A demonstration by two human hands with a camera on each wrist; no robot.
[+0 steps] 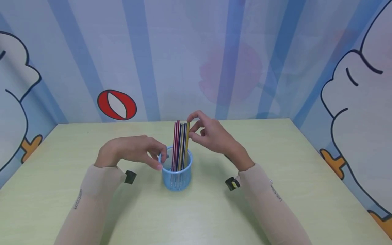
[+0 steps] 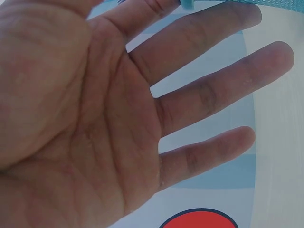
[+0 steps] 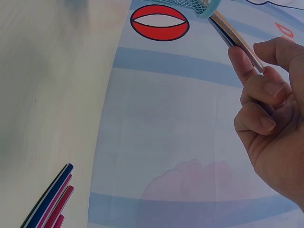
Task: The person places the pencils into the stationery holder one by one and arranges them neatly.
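Observation:
A light-blue pencil cup (image 1: 176, 179) with a mesh wall stands upright on the table, holding a bunch of thin coloured pencils (image 1: 175, 146). My left hand (image 1: 133, 148) pinches the cup's left rim, thumb outside and a fingertip inside. Its other fingers spread out straight in the left wrist view. At the top of the bunch, my right hand (image 1: 214, 136) pinches the yellow pencil (image 1: 188, 144) on the right side between thumb and finger. In the right wrist view, the pencil ends (image 3: 232, 35) reach the fingertips, and the remaining fingers curl inward.
Several blue and pink pencil ends (image 3: 54, 199) show at the lower left of the right wrist view. The pale table (image 1: 208, 217) meets a striped, printed backdrop (image 1: 183, 68) behind the cup. Printed side panels (image 1: 361, 112) flank the table.

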